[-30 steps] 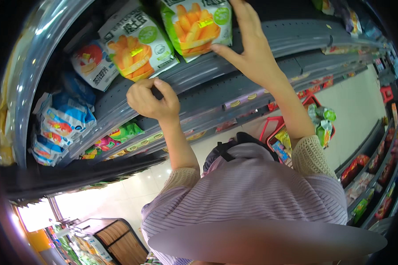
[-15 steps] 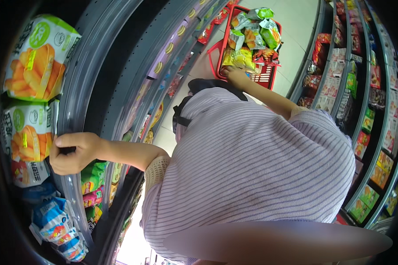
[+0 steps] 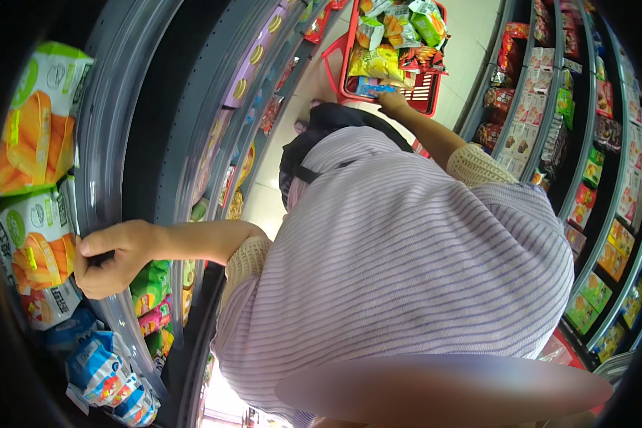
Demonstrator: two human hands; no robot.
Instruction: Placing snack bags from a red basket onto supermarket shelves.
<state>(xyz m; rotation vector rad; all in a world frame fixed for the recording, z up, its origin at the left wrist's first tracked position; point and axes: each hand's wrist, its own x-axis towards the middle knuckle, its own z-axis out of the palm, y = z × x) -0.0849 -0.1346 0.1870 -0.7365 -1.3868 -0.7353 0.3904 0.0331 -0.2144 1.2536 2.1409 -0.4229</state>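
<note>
Several snack bags [image 3: 378, 64] are already gathered in a red basket [image 3: 426, 93], where a blue packet [image 3: 369, 87] is met by the right hand [image 3: 394, 103], its grip indiscernible; 2 green-and-white bags [image 3: 43, 135] are left shelved beside the loosely curled left hand [image 3: 118, 257], its hold unclear.

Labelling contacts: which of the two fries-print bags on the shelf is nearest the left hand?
The lower fries-print bag in the picture: its edge is right beside the left hand. The upper fries-print bag sits farther off.
</note>
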